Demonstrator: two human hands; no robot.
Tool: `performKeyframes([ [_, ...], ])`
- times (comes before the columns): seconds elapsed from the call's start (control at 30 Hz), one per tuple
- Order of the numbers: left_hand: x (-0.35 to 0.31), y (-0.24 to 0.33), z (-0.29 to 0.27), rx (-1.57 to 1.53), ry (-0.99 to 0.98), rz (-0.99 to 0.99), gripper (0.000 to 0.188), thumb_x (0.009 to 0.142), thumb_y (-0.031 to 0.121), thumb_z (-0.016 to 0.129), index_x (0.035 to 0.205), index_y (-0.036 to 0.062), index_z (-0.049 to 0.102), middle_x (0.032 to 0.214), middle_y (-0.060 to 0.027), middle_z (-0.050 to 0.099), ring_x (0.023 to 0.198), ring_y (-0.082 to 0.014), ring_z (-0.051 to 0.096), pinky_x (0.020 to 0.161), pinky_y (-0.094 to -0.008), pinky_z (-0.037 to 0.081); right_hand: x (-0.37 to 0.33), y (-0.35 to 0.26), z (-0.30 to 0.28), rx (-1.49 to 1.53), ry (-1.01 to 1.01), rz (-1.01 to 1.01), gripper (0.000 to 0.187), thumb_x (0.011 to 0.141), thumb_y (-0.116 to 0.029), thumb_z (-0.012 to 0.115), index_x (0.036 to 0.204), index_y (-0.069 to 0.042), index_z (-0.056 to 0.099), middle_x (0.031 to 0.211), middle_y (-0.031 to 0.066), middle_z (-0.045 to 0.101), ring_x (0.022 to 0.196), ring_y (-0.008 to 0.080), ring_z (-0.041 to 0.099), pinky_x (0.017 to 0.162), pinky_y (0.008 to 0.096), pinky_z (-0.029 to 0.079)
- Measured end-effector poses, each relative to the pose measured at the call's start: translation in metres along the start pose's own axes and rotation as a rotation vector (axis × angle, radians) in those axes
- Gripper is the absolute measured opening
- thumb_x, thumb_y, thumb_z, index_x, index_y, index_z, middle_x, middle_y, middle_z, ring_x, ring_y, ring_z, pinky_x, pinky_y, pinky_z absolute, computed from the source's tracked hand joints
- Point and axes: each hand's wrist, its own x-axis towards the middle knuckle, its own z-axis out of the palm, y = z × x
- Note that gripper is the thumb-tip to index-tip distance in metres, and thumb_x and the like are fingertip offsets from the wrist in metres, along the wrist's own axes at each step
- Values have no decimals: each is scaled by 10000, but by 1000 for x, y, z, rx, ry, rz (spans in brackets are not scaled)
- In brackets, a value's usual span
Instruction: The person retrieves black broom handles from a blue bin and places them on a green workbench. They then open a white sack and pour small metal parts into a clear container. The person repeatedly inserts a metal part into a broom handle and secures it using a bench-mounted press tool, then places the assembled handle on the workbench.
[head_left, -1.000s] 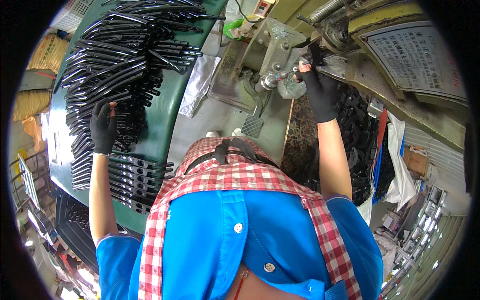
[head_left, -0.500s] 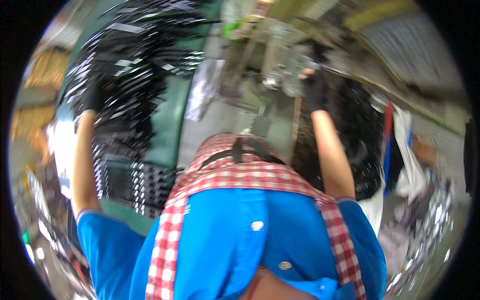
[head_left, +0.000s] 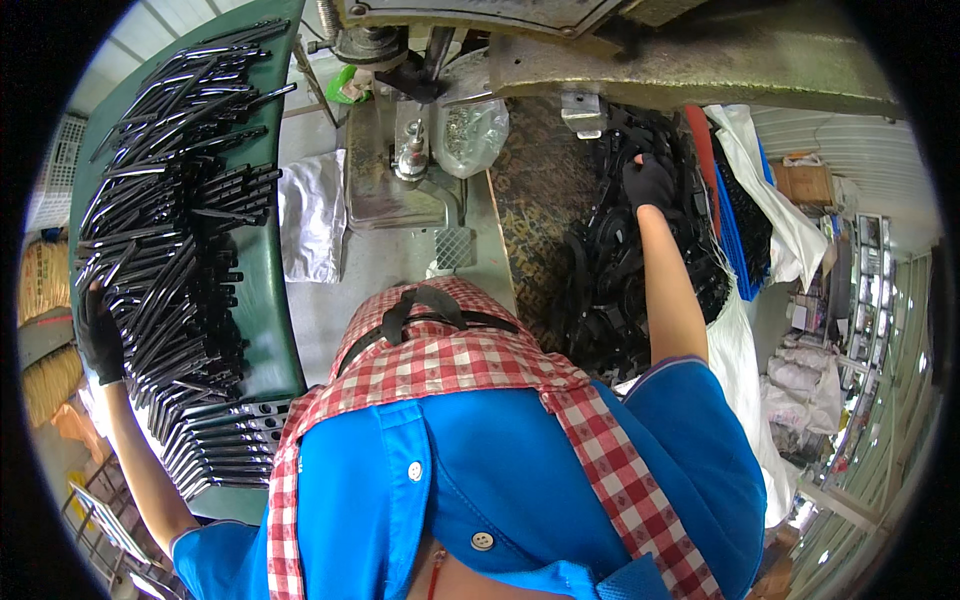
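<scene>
My left hand [head_left: 100, 335], in a black fingerless glove, is at the outer edge of a big pile of black bent metal rods [head_left: 165, 250]. The rods lie on a dark green table [head_left: 270, 300] to my left. Its fingers are partly hidden against the rod ends, so I cannot tell their grip. My right hand [head_left: 650, 185], gloved the same way, reaches into a heap of black plastic parts [head_left: 610, 260] on my right. Its fingers are curled with the bare tips close together; whatever they hold blends into the dark heap.
A machine's metal body [head_left: 690, 70] spans the far side above the heap. Before me are a clamp-like metal fixture [head_left: 410, 155], a clear bag of small parts [head_left: 470, 135] and a silvery bag [head_left: 312, 215]. A white sack [head_left: 745, 370] stands at the right.
The view has swung and steadied from a blur. My left hand now shows at the pile's outer edge rather than over the rods; my right hand is lower, in the black parts.
</scene>
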Motion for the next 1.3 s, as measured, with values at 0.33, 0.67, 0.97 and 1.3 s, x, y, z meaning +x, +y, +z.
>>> performKeyframes([
  [0.33,46,140,-84,-18,-25,247,458,791,-59,513,1219,100,557,1017,-121,598,984,-310,568,863,-375,445,2,-15,0,226,112,78,346,729,-365,687,903,-69,644,933,159,647,898,328,609,781,407,477],
  [0.67,96,320,-73,-442,-222,281,336,903,407,534,916,74,582,621,-167,552,587,-378,565,508,-447,410,-58,-138,-112,2209,-236,333,196,881,-249,561,944,-65,586,953,111,607,940,262,579,879,439,466],
  [0.97,108,356,-75,-678,-317,365,428,918,458,486,789,57,560,573,-177,508,584,-385,550,518,-455,398,-80,-188,-130,2462,-435,303,208,901,-230,498,991,-57,569,1000,127,610,987,281,573,912,473,454],
  [1.3,104,359,-78,-409,-211,376,399,895,468,512,783,88,550,580,-118,535,561,-324,578,480,-413,432,-95,-210,-102,1894,-828,168,259,966,-318,474,974,-77,568,704,39,524,567,134,468,552,286,390],
])
